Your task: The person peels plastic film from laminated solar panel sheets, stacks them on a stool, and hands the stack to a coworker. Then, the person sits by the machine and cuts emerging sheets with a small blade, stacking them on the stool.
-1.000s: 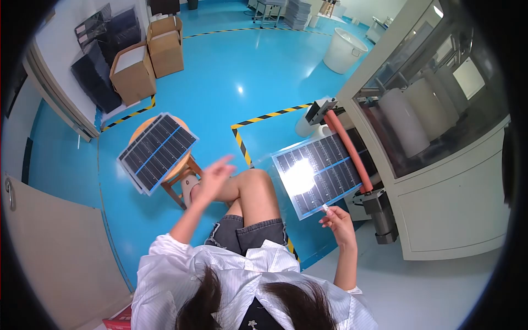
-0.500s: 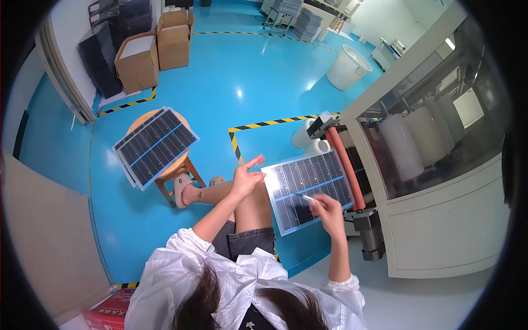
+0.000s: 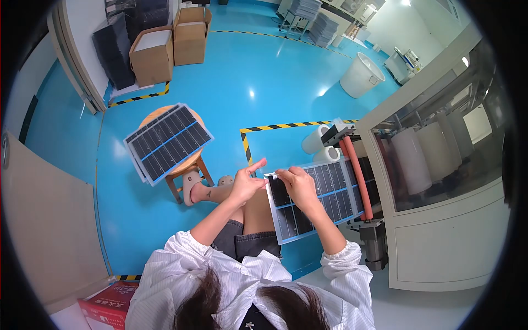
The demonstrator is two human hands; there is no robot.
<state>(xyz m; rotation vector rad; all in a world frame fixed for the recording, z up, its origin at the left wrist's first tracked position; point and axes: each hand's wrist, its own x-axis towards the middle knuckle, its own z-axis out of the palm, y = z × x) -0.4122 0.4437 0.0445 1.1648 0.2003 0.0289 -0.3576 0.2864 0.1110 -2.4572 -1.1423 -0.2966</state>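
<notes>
A dark solar panel (image 3: 330, 179) with blue stripes and a clear margin lies beside my knees, its right end at the machine's orange roller. My right hand (image 3: 300, 190) is closed over its upper left corner, fingers pinched. A small pale end shows at those fingertips, seemingly the slim pen-like tool; the rest is hidden. At the panel's left edge is my left hand (image 3: 247, 186), one finger stretched out and apart from the others. Its lower fingertips come up to the corner; I cannot tell whether they press on it.
More panels (image 3: 170, 143) lie on a wooden stool (image 3: 192, 162) at left. The machine (image 3: 440, 236) with its orange roller (image 3: 356, 179) stands at right, white rolls (image 3: 315, 140) beside it. Cardboard boxes (image 3: 153, 63), a white bin (image 3: 361, 76) and a red box (image 3: 107, 302) stand around.
My right hand has moved from the panel's middle up and left to its upper left corner, beside my left hand. The left hand has barely moved. The view has shifted slightly.
</notes>
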